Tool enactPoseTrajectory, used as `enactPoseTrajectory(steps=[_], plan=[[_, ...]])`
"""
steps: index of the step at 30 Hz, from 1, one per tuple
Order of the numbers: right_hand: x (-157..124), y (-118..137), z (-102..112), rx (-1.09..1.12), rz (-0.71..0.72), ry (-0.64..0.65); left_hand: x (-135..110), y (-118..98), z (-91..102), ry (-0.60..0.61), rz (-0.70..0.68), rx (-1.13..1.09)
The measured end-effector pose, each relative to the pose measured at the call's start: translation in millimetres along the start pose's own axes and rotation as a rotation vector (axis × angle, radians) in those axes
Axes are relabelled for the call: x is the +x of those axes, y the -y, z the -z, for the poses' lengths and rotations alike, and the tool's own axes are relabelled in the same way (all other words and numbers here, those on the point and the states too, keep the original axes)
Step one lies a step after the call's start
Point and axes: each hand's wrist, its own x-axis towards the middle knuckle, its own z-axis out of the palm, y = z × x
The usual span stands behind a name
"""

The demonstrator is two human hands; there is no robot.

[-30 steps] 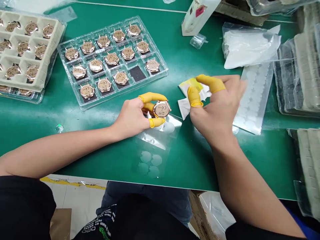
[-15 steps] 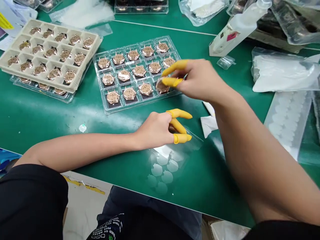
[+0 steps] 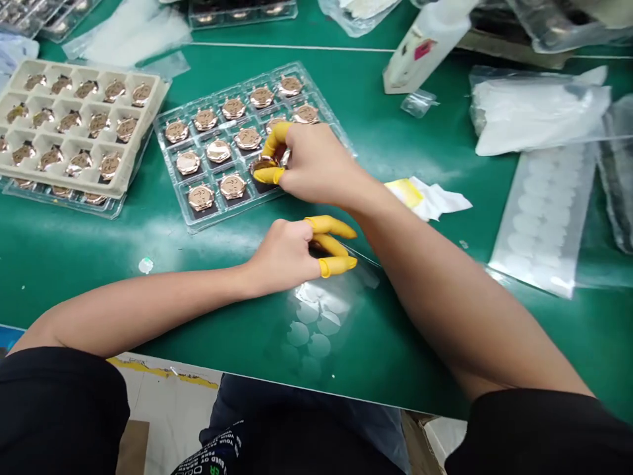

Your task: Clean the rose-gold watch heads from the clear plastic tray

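Observation:
My right hand (image 3: 304,158), with yellow finger cots on thumb and index finger, pinches a rose-gold watch case (image 3: 264,163) at the front row of a clear plastic tray (image 3: 222,216). The fingers partly cover this case, which looks tilted above its dark pocket. Other watch cases (image 3: 232,186) lie back-side up in the tray. Lower down, my left hand (image 3: 306,254) has yellow cots on three fingers. Its thumb and a bent finger close on the edge of a clear film sheet (image 3: 341,290) bearing round film discs (image 3: 319,344); the index finger stretches out.
A cream tray of watch cases (image 3: 116,188) is stacked on a clear one at left. A white bottle (image 3: 420,49) stands at the back. A white cloth (image 3: 440,201) with a yellow patch, a bagged white bundle (image 3: 539,112) and a strip of discs (image 3: 544,218) lie at right.
My right hand has moved left and down along the tray's front row to another watch case and grips it. My left hand keeps its pose. The whole view has shifted slightly.

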Motion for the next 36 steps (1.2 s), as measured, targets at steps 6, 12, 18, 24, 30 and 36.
enactPoseTrajectory(steps=[6, 12, 18, 24, 30, 36], plan=[[-94, 34, 47, 0.620, -0.362, -0.207, 4, 6, 2.4, -0.077, -0.016, -0.034], [-159, 32, 32, 0.820, -0.637, -0.178, 5, 6, 4.0, -0.113, -0.012, -0.017], [-151, 33, 21, 0.890, -0.679, -0.189, 3, 0, 5.7, -0.129, -0.060, 0.023], [-160, 7, 62, 0.172, -0.470, -0.131, 3, -4, 4.6, -0.142, 0.006, 0.023], [-170, -32, 71, -0.459, -0.363, -0.276, 3, -8, 2.2, -0.159, 0.061, 0.029], [-163, -8, 67, -0.007, -0.020, -0.300, 4, 3, 0.5, -0.150, 0.011, -0.005]])
